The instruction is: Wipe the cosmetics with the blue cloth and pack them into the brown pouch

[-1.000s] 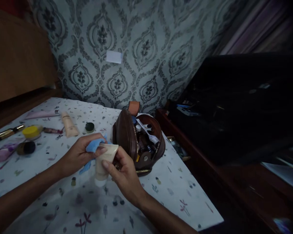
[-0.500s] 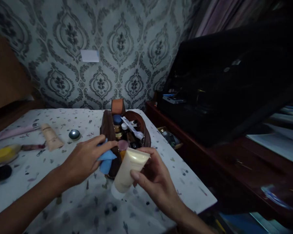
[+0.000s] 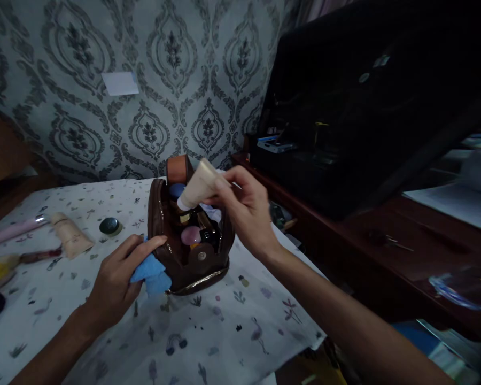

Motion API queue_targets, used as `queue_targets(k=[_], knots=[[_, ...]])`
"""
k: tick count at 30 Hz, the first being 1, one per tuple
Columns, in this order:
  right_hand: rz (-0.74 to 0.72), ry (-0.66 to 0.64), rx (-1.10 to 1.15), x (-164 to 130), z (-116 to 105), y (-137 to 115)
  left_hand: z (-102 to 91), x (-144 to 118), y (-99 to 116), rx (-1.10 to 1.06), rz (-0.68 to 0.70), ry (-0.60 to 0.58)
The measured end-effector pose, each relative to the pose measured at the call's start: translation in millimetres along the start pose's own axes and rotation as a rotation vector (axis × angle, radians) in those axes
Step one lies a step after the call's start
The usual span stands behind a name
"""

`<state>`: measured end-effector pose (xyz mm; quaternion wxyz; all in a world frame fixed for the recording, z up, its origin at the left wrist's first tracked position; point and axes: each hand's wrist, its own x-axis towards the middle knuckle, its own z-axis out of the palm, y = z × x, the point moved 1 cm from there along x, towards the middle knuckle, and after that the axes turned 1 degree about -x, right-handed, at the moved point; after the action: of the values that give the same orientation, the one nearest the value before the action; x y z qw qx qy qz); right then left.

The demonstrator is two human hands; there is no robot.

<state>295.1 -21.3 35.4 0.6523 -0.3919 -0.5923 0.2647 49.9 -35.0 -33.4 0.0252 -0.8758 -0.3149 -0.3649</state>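
Observation:
A brown zippered makeup bag stands unzipped on the patterned tablecloth, with several cosmetics inside. Among them are a pink round item and a blue-topped jar. My right hand grips a cream squeeze tube over the bag's far part, its white cap pointing down and left into the opening. A blue cloth is gripped in my left hand, whose fingers also rest on the bag's left edge.
Left on the tablecloth lie a beige tube, a small dark round jar, a pink tube-like item and a yellow item. A dark red wooden desk with a large black screen-like panel borders the right side.
My right hand has carried the cream tube from in front of the bag up and over its opening. My left hand, with the blue cloth, now touches the bag's side. The view has shifted right.

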Motion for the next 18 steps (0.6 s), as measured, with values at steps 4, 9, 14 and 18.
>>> queue_targets(k=[4, 9, 14, 18], knots=[[-0.027, -0.141, -0.285, 30, 28, 16, 0.6, -1, -2, -0.005, -0.017, 0.000], [-0.025, -0.228, -0.585, 52, 52, 27, -0.6, -1, -1, -0.002, -0.037, -0.013], [0.053, -0.298, -0.786, 63, 67, 36, -0.7, 0, 1, -0.016, -0.049, -0.015], [0.100, -0.360, -0.891, 62, 75, 43, 0.1, 0, 0, -0.041, -0.051, -0.015]])
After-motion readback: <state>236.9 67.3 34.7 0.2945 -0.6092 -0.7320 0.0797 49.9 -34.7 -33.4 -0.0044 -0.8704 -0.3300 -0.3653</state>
